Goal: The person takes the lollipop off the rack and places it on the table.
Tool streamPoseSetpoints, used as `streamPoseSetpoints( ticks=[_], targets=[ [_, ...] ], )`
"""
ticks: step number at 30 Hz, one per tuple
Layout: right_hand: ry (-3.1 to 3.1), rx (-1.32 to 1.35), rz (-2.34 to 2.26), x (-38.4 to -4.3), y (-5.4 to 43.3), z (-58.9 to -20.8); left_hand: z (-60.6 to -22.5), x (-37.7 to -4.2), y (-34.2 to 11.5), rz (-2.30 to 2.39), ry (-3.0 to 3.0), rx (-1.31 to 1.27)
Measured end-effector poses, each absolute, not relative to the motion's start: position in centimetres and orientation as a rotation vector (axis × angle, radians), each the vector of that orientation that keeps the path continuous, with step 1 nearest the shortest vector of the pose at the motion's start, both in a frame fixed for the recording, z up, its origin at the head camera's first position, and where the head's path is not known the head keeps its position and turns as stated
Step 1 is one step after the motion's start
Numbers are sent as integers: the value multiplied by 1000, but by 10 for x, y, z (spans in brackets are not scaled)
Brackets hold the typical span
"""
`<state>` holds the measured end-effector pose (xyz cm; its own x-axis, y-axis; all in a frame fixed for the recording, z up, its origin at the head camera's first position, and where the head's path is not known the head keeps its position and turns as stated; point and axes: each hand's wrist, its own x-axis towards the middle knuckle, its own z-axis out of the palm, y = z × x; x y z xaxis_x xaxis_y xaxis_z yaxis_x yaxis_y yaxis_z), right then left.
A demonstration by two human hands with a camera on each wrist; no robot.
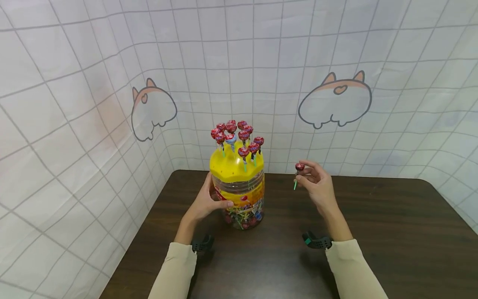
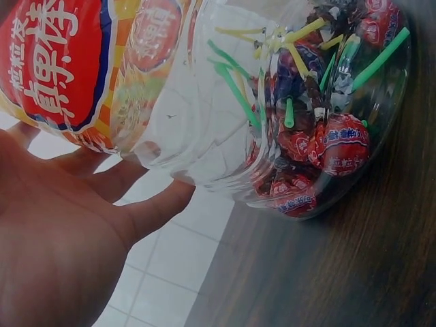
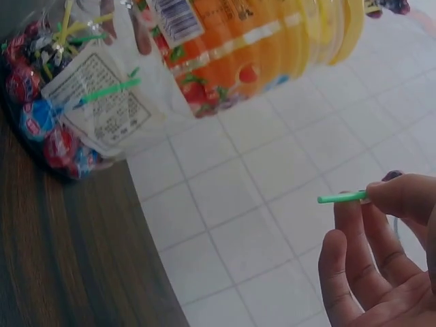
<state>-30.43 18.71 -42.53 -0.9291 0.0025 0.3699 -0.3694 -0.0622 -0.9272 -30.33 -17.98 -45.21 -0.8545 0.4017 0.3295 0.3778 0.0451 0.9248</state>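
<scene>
A clear plastic candy jar with an orange label and a yellow lid stands upright on the table. Several red-wrapped lollipops and a light blue one stick up out of the lid, sticks down. My left hand holds the jar's left side, thumb across the front. Inside the jar's lower part lie more wrapped lollipops with green and yellow sticks. To the right of the jar, my right hand pinches a lollipop between thumb and fingers. Its green stick points downward in the head view.
The dark wooden table reaches back to a white grid-patterned cloth with cartoon drawings, which also hangs along the left side. A dark strap is on the right wrist and another on the left.
</scene>
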Motion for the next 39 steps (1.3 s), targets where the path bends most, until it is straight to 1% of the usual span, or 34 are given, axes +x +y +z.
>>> streamPoseSetpoints(
  ticks=[10, 20, 39],
  targets=[
    [-2140, 315, 2021, -306, 200, -439, -454, -304, -181, 1973, 2261, 859],
    [-2192, 338, 2068, -311, 201, -455, -453, -304, -181, 1972, 2257, 845],
    [-2459, 271, 1960, -321, 209, -489, -452, -304, -181, 1962, 2272, 858]
  ],
)
